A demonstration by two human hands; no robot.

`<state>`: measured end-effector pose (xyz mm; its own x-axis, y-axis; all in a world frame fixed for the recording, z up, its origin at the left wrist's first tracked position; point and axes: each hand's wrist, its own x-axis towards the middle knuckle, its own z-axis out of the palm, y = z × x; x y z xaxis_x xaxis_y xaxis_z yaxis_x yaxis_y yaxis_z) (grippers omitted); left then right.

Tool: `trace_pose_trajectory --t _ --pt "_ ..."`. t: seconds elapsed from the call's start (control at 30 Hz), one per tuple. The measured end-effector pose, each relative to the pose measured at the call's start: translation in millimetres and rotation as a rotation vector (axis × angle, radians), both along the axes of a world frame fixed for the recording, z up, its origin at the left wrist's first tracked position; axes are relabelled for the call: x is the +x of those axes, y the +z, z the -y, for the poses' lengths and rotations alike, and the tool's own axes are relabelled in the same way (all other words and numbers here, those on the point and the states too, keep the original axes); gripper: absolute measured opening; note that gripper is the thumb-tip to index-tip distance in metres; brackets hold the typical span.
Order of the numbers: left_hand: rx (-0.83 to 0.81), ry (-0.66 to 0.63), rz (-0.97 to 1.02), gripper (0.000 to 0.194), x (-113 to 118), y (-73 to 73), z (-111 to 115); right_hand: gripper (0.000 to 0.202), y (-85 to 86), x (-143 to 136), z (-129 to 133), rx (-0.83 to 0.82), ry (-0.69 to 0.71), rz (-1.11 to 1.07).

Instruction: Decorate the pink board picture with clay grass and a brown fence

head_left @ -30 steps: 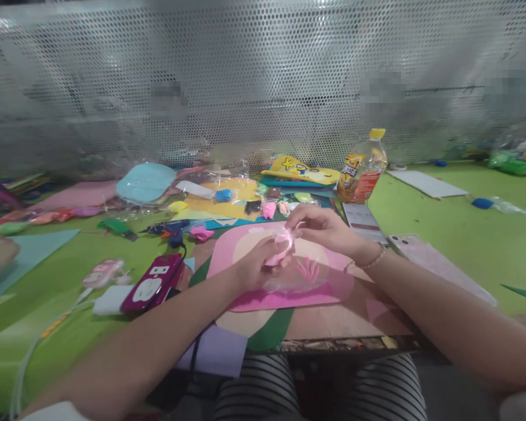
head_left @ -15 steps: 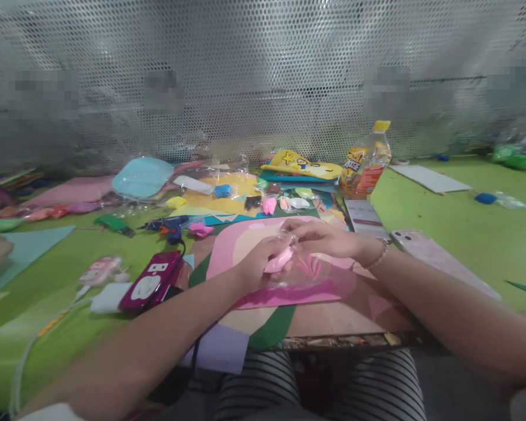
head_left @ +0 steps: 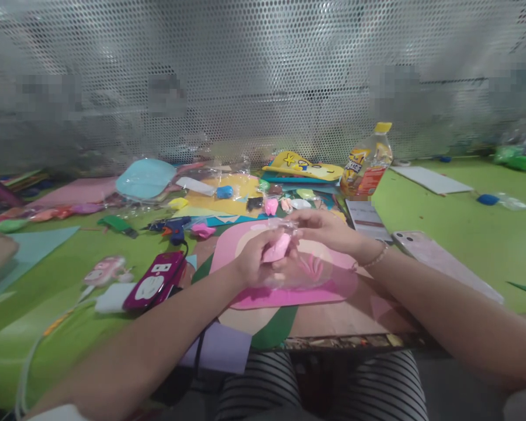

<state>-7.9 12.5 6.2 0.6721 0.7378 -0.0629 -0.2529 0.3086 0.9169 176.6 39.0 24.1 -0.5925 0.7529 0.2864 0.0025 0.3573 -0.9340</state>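
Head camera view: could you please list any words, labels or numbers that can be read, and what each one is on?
None can be read for certain.
Bottle: label lettering blurred.
Booklet: print too small.
Purple case: white marks, no legible text.

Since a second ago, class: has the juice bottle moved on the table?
No. The juice bottle still stands beside the yellow star-marked piece; its slight shift in the picture matches everything else, so only the camera moved.

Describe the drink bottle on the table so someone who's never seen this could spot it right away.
Start at the perforated metal screen behind the green table. Just in front of it, right of the yellow cartoon cutout, stands the bottle. It alone is tall, leaning slightly, with a yellow cap and orange label.
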Motion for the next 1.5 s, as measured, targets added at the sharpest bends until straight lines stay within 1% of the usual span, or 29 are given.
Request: trace_pose_trajectory --t 0.1,0.17,0.2,0.27,0.33,0.43,0.5,0.6,0.8,1.03,1.2,1.33,1.5 --pt "0.074 0.038 -0.078 0.032 0.9 3.1 1.4 0.025 0.4 -5.6 4.6 0.009 -0.002 0.038" --pt "0.161 0.095 -0.133 0.030 1.7 5.8 2.4 0.026 0.8 -7.5 5.7 0.008 -0.028 0.043" --pt "0.214 0.137 -0.163 0.029 1.9 6.8 2.8 0.026 0.8 -8.0 5.8 0.002 -0.042 0.035" --pt "0.334 0.263 -0.225 0.025 1.5 7.5 3.0 0.025 0.6 -8.5 5.3 -0.018 -0.081 0.011" --pt "0.443 0.412 -0.286 0.019 0.5 6.5 2.7 0.024 0.6 -9.0 4.6 -0.031 -0.158 -0.009" --pt "0.561 0.587 -0.340 0.016 -0.6 5.0 2.3 0.023 2.0 -9.8 4.8 -0.008 -0.293 0.001" --pt "0.664 0.663 -0.340 0.019 -0.6 5.3 2.3 0.022 3.3 -10.4 6.0 0.021 -0.325 0.012" --pt "0.782 0.713 -0.338 0.017 0.1 6.9 2.4 0.021 4.2 -11.4 8.0 0.042 -0.329 0.023" --pt "0.681 0.761 -0.348 0.015 0.2 7.4 2.4 0.019 2.1 -12.2 8.9 0.109 -0.352 0.068" --pt "0.609 0.761 -0.346 0.016 1.6 4.7 2.5 0.025 2.3 -13.7 11.9 0.157 -0.346 0.102" --pt "0.587 0.753 -0.332 0.016 2.2 4.1 2.9 0.023 4.6 -14.3 13.5 0.166 -0.366 0.143" --pt "0.585 0.758 -0.325 0.016 2.7 4.2 3.0 0.024 2.6 -13.1 12.2 0.187 -0.362 0.160" --pt "0.574 0.746 -0.315 0.021 2.9 3.4 2.1 0.028 0.7 -12.5 10.7 0.154 -0.353 0.144"
